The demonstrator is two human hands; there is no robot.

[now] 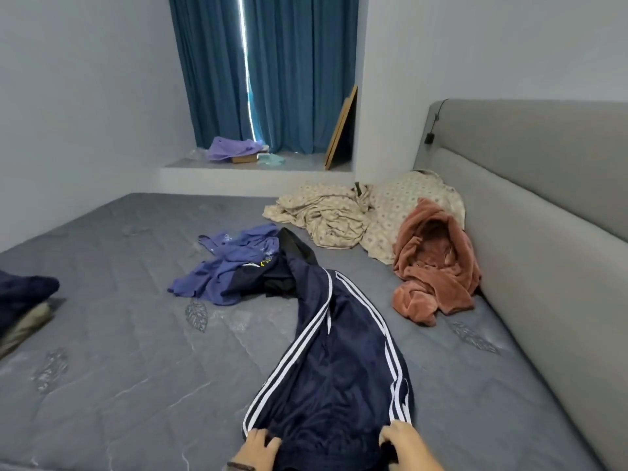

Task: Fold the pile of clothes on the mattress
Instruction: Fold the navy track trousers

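I have both hands at the bottom edge of the view, each on the near end of the navy track pants (336,379). My left hand (260,448) has its fingers curled over the left corner of the waist end, right where the white side stripes finish, pinching the fabric there. My right hand (404,443) grips the right corner the same way, fingers bent down over the cloth beside the other set of stripes. The near end lies spread between my two hands, and from there the pants run away from me across the mattress (119,351), narrowing and bending left.

The far end of the pants lies over a small heap: a crumpled blue-purple shirt (231,263) with something dark beside it that I cannot make out. Well to the right, against the grey headboard (543,205), sits a rumpled rust-coloured towel (435,263), touching a patterned beige pillow (404,202) and sheet (326,212). At the left edge I see a stack of dark clothes (23,297), apart from my hands. Blue curtains (272,73) hang beyond the mattress.
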